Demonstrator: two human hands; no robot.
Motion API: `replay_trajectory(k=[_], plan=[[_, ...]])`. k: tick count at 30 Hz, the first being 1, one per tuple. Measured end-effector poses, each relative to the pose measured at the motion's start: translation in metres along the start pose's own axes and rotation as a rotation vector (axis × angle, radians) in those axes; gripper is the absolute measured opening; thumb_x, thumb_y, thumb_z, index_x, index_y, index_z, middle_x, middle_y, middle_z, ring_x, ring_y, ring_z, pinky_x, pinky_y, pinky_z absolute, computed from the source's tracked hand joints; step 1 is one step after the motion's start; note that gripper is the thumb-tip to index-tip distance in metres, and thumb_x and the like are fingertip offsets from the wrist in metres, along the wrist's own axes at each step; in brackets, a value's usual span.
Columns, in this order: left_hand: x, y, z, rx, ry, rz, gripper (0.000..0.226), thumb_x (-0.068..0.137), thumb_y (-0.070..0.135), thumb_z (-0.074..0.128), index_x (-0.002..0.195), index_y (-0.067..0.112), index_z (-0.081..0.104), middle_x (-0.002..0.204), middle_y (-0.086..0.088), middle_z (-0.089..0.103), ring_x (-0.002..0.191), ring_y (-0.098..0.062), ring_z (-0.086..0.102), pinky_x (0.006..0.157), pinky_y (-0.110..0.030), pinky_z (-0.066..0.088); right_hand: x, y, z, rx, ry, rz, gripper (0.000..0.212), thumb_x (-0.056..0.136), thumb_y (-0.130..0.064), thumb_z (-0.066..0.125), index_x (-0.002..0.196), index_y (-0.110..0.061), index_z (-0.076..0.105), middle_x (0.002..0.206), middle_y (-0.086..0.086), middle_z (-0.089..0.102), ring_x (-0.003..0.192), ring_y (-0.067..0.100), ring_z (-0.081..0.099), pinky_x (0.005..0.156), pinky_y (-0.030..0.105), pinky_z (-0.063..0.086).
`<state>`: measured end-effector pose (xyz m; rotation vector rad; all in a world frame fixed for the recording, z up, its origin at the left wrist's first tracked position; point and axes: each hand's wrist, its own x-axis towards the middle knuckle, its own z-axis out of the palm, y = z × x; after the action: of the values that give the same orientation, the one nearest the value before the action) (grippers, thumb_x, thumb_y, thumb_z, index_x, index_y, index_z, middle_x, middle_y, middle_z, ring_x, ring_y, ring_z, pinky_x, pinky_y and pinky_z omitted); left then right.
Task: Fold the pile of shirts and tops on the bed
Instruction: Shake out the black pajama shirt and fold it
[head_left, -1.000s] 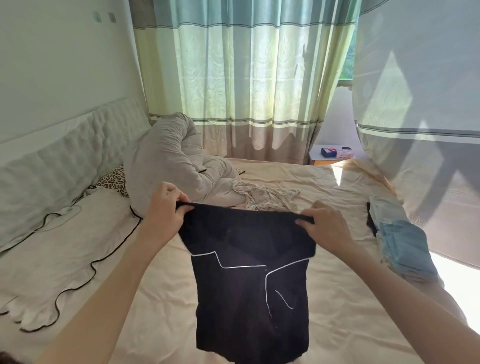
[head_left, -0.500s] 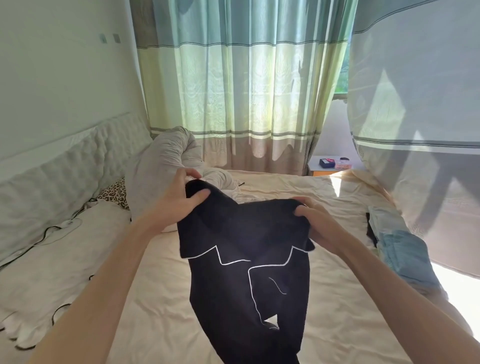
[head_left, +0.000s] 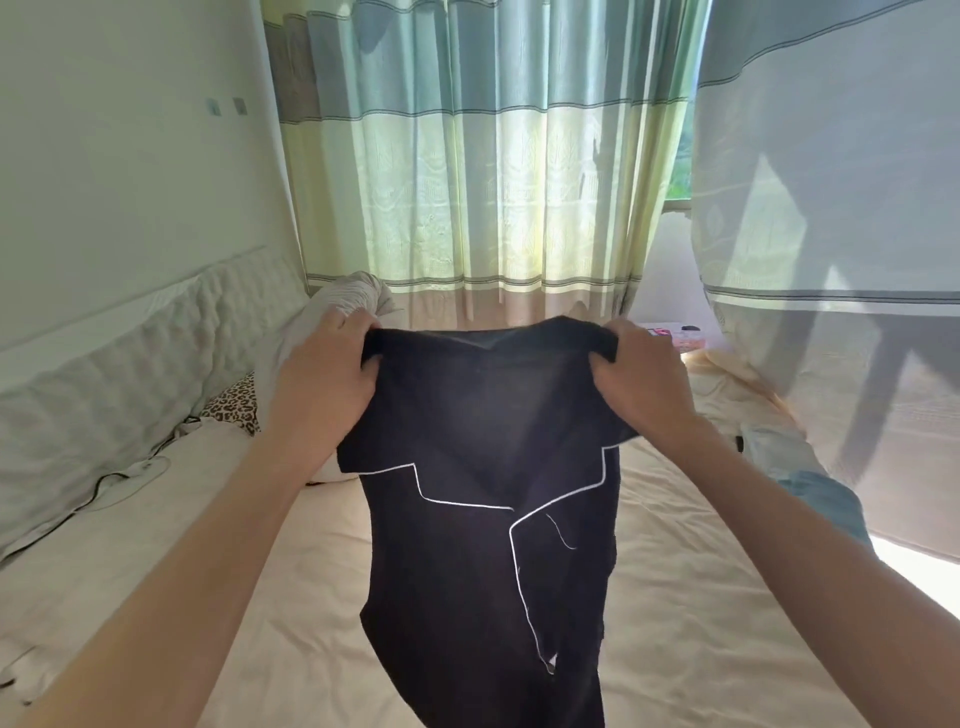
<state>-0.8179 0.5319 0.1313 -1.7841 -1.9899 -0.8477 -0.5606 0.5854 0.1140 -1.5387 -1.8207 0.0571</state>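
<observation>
Black shirt (head_left: 483, 519) held up above bed (head_left: 675, 597), top edge gripped by left hand (head_left: 324, 371) and right hand (head_left: 641, 382); white piping visible.

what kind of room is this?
A home bedroom, most likely: a bed with a cream sheet, a padded headboard on the left, and striped curtains across the window.
</observation>
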Motion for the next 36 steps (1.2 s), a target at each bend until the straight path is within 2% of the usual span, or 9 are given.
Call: replay_trajectory(k=[7,13,19,24,29,31,33,34,36], plan=[[0.023,-0.002,-0.012,-0.212,0.004,-0.19,0.016,0.082,0.003,0.051,0.091,0.016,0.053,0.088,-0.003,0.058,0.083,-0.024,0.053,0.072,-0.032,0.04,0.019,-0.002,-0.029,-0.144,0.121,-0.109,0.024,0.093,-0.016,0.049,0.113,-0.003,0.048,0.103,0.015,0.058,0.096,0.034,0.055,0.077,0.039,0.042],[0.009,0.007,0.005,-0.747,-0.247,-0.333,0.024,0.095,0.006,0.046,0.08,0.025,0.045,0.073,0.001,0.051,0.063,-0.008,0.044,0.05,-0.012,0.037,0.017,0.02,-0.022,0.477,-0.175,0.279,0.024,0.096,-0.014,0.037,0.112,-0.006,0.054,0.096,0.008,0.058,0.089,0.025,0.052,0.077,0.031,0.039],[-0.019,0.002,0.011,-0.567,-0.413,-0.129,0.011,0.093,0.001,0.048,0.091,0.006,0.058,0.077,-0.01,0.055,0.071,-0.016,0.047,0.058,-0.013,0.036,0.003,0.05,-0.017,0.47,-0.319,0.221,0.016,0.094,-0.01,0.043,0.088,-0.018,0.055,0.09,0.005,0.061,0.088,0.024,0.057,0.075,0.031,0.045],[-0.061,0.0,0.014,-0.638,-0.701,-0.219,0.015,0.093,0.013,0.055,0.096,-0.001,0.059,0.082,-0.009,0.054,0.08,-0.017,0.05,0.071,-0.026,0.038,-0.021,0.079,-0.003,0.438,-0.481,0.238,0.016,0.095,-0.012,0.047,0.094,-0.015,0.063,0.093,0.006,0.066,0.088,0.022,0.062,0.083,0.034,0.047],[-0.109,-0.003,0.015,-0.761,-0.839,-0.412,0.031,0.074,0.045,0.068,0.098,0.026,0.071,0.098,0.0,0.07,0.099,-0.018,0.063,0.092,-0.035,0.044,-0.056,0.107,0.011,0.632,-0.685,0.392,0.018,0.093,-0.011,0.05,0.097,-0.015,0.067,0.091,0.001,0.072,0.085,0.015,0.067,0.078,0.029,0.05],[-0.123,0.0,0.013,-0.847,-0.827,-0.474,0.013,0.083,0.035,0.063,0.09,0.042,0.072,0.1,0.006,0.072,0.1,-0.013,0.065,0.095,-0.034,0.047,-0.072,0.109,0.01,0.725,-0.752,0.445,0.019,0.094,-0.01,0.048,0.094,-0.012,0.066,0.079,-0.001,0.072,0.074,0.013,0.067,0.068,0.025,0.048],[-0.131,0.003,0.007,-0.919,-0.774,-0.491,0.022,0.089,0.028,0.058,0.088,0.045,0.073,0.103,0.008,0.071,0.102,-0.011,0.065,0.097,-0.036,0.046,-0.085,0.108,0.004,0.762,-0.732,0.437,0.02,0.093,-0.009,0.048,0.098,-0.01,0.067,0.086,0.005,0.072,0.082,0.021,0.066,0.074,0.03,0.049],[-0.135,0.005,0.004,-0.95,-0.754,-0.485,0.014,0.082,0.037,0.064,0.09,0.044,0.072,0.105,0.007,0.071,0.103,-0.012,0.064,0.098,-0.038,0.045,-0.091,0.106,-0.002,0.788,-0.709,0.419,0.02,0.093,-0.008,0.049,0.101,-0.01,0.068,0.093,0.009,0.072,0.088,0.025,0.066,0.08,0.033,0.049],[-0.143,0.007,-0.002,-0.992,-0.719,-0.493,0.033,0.062,0.058,0.073,0.091,0.043,0.072,0.102,0.008,0.071,0.103,-0.013,0.064,0.099,-0.041,0.045,-0.103,0.101,-0.018,0.799,-0.666,0.361,0.022,0.092,-0.007,0.051,0.106,-0.011,0.067,0.104,0.012,0.07,0.096,0.026,0.065,0.089,0.037,0.049]])
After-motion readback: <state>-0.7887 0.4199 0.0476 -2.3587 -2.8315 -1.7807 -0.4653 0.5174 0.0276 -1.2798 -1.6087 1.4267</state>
